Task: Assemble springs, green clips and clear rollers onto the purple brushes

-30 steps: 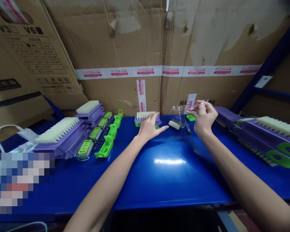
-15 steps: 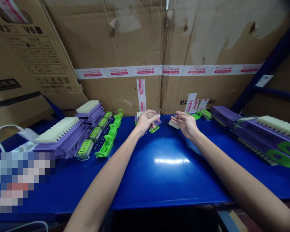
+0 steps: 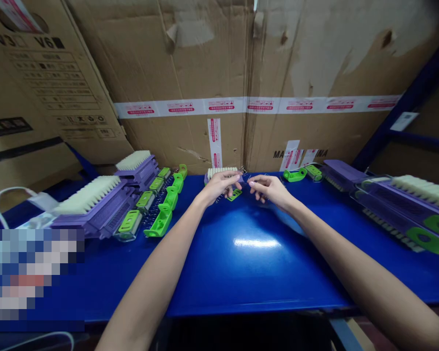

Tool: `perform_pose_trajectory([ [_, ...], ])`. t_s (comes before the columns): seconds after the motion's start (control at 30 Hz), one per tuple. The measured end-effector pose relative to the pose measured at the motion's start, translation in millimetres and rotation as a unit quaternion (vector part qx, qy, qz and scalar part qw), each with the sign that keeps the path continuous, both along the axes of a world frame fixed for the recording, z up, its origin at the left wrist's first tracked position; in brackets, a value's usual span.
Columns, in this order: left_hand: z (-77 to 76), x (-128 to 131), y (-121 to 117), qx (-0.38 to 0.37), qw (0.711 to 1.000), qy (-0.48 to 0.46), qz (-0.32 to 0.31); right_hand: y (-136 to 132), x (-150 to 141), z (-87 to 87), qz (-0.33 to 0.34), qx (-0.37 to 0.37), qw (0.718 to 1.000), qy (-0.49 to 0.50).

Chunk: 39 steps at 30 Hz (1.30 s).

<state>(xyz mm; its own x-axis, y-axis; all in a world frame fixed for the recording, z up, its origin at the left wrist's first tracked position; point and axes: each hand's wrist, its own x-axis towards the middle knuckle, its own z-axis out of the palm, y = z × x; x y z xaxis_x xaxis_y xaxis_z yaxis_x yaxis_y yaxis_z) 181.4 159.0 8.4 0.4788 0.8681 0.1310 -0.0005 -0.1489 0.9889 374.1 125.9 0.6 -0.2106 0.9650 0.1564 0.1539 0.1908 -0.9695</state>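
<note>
My left hand hovers over the far middle of the blue tabletop, its thumb and fingers curled together; anything held is too small to make out. Facing it closely, my right hand is closed in a pinch, its contents also unclear. Thin wiry bits show by the fingertips. Behind my left hand lies a purple brush piece with cream bristles, partly covered by the fingers. Under that hand, a flat green slotted piece rests on the table.
To the left stand purple brush blocks, green-topped clear pieces and a row of green brackets. More purple brush parts lie at right, near a green bracket. Cardboard walls the back. A white cable runs at left.
My right hand has moved left towards my left hand, and its spread fingers have closed into a pinch. A pale block beside it no longer shows. My left hand has barely shifted.
</note>
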Motion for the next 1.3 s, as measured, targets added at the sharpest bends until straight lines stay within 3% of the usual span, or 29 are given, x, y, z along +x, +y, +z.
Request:
perform_pose_trajectory([
  [0.13,2.9,-4.2,1.8,-0.085,0.994,-0.015,-0.063,6.5,2.6,-7.4,-0.059,0.105,0.991,-0.058],
  [0.23,5.6,-7.1,1.2,-0.161,0.982,-0.012,-0.098,8.5,4.6,-10.1,-0.105,0.199,0.967,-0.117],
  [0.43,6.0,-4.5,-5.3,-0.076,0.994,-0.007,-0.079,9.3,7.6,-8.6,-0.151,0.299,0.919,-0.210],
  [0.57,2.1,-3.9,-3.7,-0.046,0.998,0.004,-0.049,8.8,8.3,-8.0,-0.150,0.310,0.912,-0.224],
  [0.77,3.3,-8.4,-3.2,-0.079,0.994,0.034,-0.074,0.0,0.9,-5.3,-0.033,0.196,0.965,-0.173],
  [0.87,5.4,-7.6,-3.1,-0.104,0.991,0.030,-0.074,-3.5,-2.9,-0.6,-0.006,0.154,0.972,-0.176],
  [1.0,5.8,-6.3,-1.5,-0.127,0.988,0.046,-0.076,-3.3,-1.4,4.1,-0.035,0.174,0.958,-0.225],
  [1.13,5.8,-7.2,-3.3,-0.102,0.988,0.084,-0.078,-0.8,4.2,3.7,-0.062,0.225,0.920,-0.314],
  [1.3,4.8,-5.3,-4.1,-0.026,0.995,0.091,0.013,0.8,5.2,1.9,-0.094,0.248,0.903,-0.338],
])
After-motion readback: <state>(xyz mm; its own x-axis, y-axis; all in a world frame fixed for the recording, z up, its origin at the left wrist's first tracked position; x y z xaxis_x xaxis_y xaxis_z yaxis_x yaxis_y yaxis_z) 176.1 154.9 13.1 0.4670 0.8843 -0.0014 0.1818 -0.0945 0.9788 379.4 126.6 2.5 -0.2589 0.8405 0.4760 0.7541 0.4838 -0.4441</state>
